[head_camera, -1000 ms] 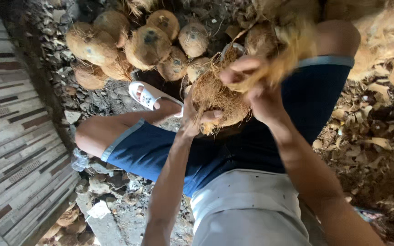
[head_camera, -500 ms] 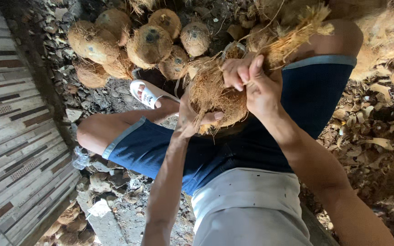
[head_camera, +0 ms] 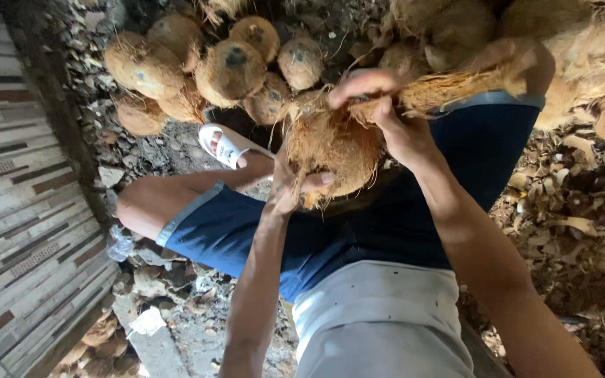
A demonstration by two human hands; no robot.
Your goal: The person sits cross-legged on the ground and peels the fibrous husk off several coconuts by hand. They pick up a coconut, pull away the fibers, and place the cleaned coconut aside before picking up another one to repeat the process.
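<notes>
Left hand: clamped under a husked coconut, held above the lap. Right hand: closed on a husk strip at the coconut's top. Coconut pile lies on the ground beyond; white sandal is worn nearby.

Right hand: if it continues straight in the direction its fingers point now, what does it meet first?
Probably the heap of husked coconuts on the ground. The right hand, gripping a strip of husk fibre on the held coconut, points toward them; depth is unclear.
</notes>
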